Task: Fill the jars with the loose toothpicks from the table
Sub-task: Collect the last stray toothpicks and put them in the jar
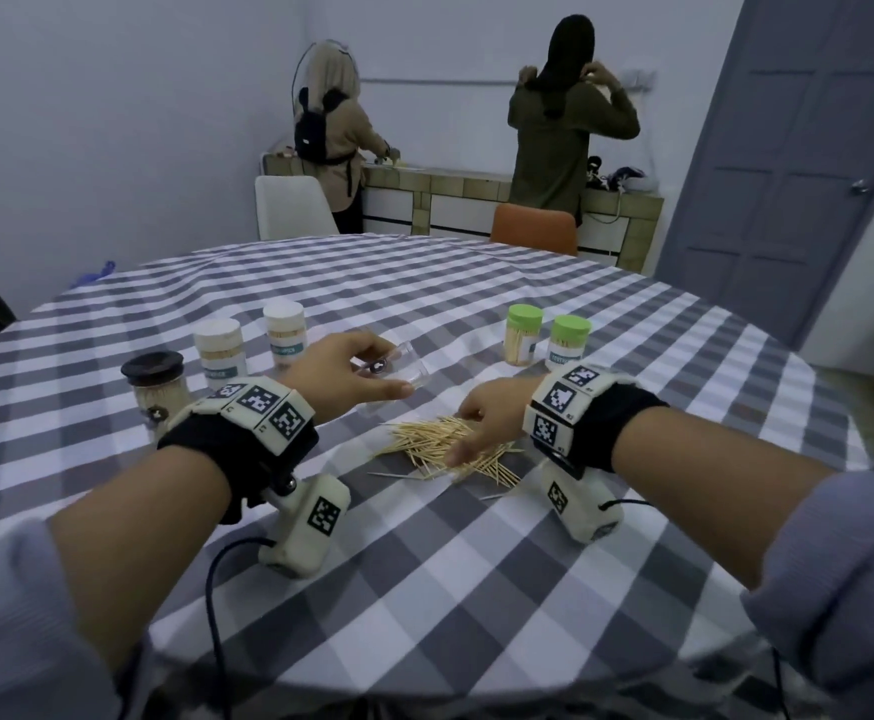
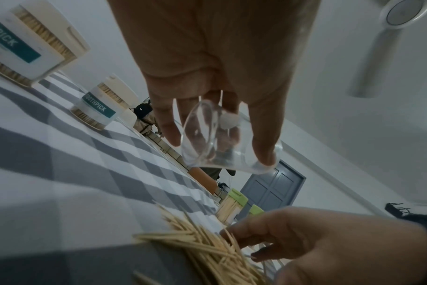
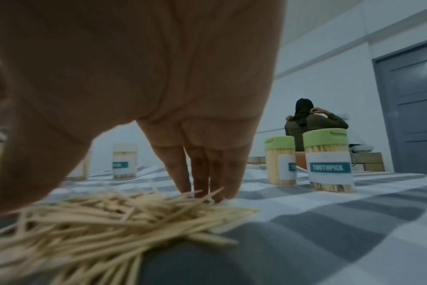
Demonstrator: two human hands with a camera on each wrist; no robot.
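My left hand holds a clear empty jar tilted above the checked tablecloth, thumb on one side and fingers on the other; the left wrist view shows the jar empty. Just in front of it lies a pile of loose toothpicks. My right hand arches over the pile's right side. Its fingers point down with their tips on the far edge of the toothpicks, and the thumb sits at the near side. No toothpicks are lifted.
A dark-lidded jar and two white-lidded jars of toothpicks stand at the left. Two green-lidded jars stand at the right. Beyond the round table are a white chair, an orange chair, and two people at a counter.
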